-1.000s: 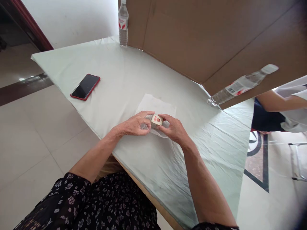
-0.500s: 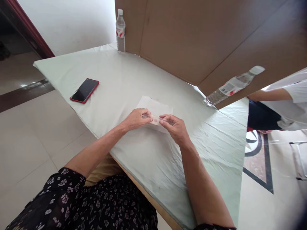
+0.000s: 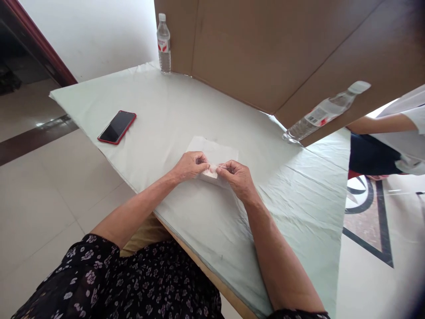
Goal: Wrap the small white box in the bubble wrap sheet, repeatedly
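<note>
Both hands meet over a white paper-like sheet (image 3: 215, 150) lying on the cloth-covered table. Between them is a small, thin whitish piece (image 3: 211, 172) with faint pinkish marks; it looks like film or a wrapper, but its kind is unclear. My left hand (image 3: 191, 165) pinches its left end between thumb and fingers. From the other side, my right hand (image 3: 238, 178) grips the right end, fingers curled and thumb pressed in. The fingertips are close together and partly cover the piece.
A black phone with a red edge (image 3: 117, 127) lies to the left. One water bottle (image 3: 164, 46) stands upright at the back; another bottle (image 3: 325, 113) appears tilted at the right. Brown board panels (image 3: 239, 48) rise along the far side. A person's arm (image 3: 381, 124) shows beyond them.
My right hand has shifted slightly left, closer to my left hand, and the whitish piece between them shows less stretched. The camera view has shifted slightly.
</note>
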A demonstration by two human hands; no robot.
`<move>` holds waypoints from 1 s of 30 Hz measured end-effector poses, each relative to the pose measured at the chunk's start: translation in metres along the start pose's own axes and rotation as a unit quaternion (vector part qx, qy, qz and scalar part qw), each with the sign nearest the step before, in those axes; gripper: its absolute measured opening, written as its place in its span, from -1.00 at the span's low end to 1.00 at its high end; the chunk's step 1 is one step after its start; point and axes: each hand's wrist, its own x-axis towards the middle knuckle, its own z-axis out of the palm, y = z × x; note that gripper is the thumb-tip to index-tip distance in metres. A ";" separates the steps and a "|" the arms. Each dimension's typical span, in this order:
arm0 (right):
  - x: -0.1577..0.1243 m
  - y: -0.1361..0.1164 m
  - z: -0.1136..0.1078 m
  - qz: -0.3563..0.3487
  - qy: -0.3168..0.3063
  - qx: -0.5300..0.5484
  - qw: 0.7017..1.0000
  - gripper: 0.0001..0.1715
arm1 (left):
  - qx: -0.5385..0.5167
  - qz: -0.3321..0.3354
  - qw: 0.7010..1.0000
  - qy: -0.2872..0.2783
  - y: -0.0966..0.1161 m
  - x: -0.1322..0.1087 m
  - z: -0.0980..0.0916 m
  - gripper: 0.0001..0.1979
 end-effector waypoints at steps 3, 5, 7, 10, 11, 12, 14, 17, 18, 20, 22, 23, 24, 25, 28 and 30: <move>-0.002 0.000 0.001 -0.006 0.002 -0.004 1.000 -0.70 | -0.001 -0.008 1.000 0.012 -0.001 -0.003 0.001 -0.85; -0.001 0.003 0.001 -0.012 0.003 -0.007 1.000 -0.71 | 0.000 -0.009 1.000 0.017 -0.001 -0.003 0.002 -0.85; 0.000 0.005 0.000 -0.017 -0.002 -0.019 1.000 -0.71 | 0.001 -0.010 1.000 0.014 -0.001 -0.002 0.002 -0.86; 0.000 0.004 -0.002 -0.052 0.022 -0.105 0.993 -0.74 | 0.008 -0.010 1.000 0.002 0.002 -0.002 0.000 -0.87; -0.002 0.001 -0.003 -0.083 0.054 -0.157 0.983 -0.76 | 0.012 -0.013 1.000 -0.003 0.004 -0.002 -0.001 -0.88; -0.004 -0.002 -0.003 -0.123 0.092 -0.214 0.965 -0.78 | 0.015 -0.018 1.000 -0.008 0.005 -0.002 -0.002 -0.88; -0.010 -0.011 -0.002 -0.211 0.149 -0.312 0.914 -0.82 | 0.017 -0.028 0.999 -0.016 0.007 -0.002 -0.002 -0.89; -0.020 -0.023 0.005 -0.305 0.080 -0.393 0.863 -0.81 | 0.017 -0.025 0.999 -0.023 0.009 -0.001 -0.002 -0.89; -0.023 -0.024 0.009 -0.320 0.041 -0.411 0.853 -0.81 | 0.018 -0.024 0.999 -0.024 0.009 -0.001 -0.003 -0.89; -0.026 -0.025 0.016 -0.323 -0.011 -0.442 0.837 -0.79 | 0.027 -0.019 0.999 -0.034 0.010 -0.002 -0.008 -0.88; -0.027 -0.024 0.020 -0.314 -0.027 -0.466 0.827 -0.77 | 0.050 -0.007 0.998 -0.039 0.010 -0.006 -0.017 -0.80; -0.027 -0.023 0.022 -0.311 -0.032 -0.474 0.823 -0.76 | 0.069 0.001 0.997 -0.040 0.009 -0.008 -0.023 -0.72; -0.027 -0.023 0.022 -0.310 -0.036 -0.482 0.818 -0.77 | 0.088 0.005 0.995 -0.040 0.008 -0.011 -0.029 -0.62; -0.026 -0.023 0.023 -0.310 -0.038 -0.491 0.813 -0.78 | 0.108 0.001 0.993 -0.041 0.006 -0.013 -0.034 -0.55; -0.026 -0.024 0.024 -0.307 -0.032 -0.516 0.799 -0.80 | 0.167 -0.030 0.985 -0.032 0.000 -0.016 -0.043 -0.57; -0.027 -0.024 0.026 -0.305 -0.024 -0.532 0.790 -0.80 | 0.205 -0.047 0.978 -0.017 -0.004 -0.016 -0.043 -0.64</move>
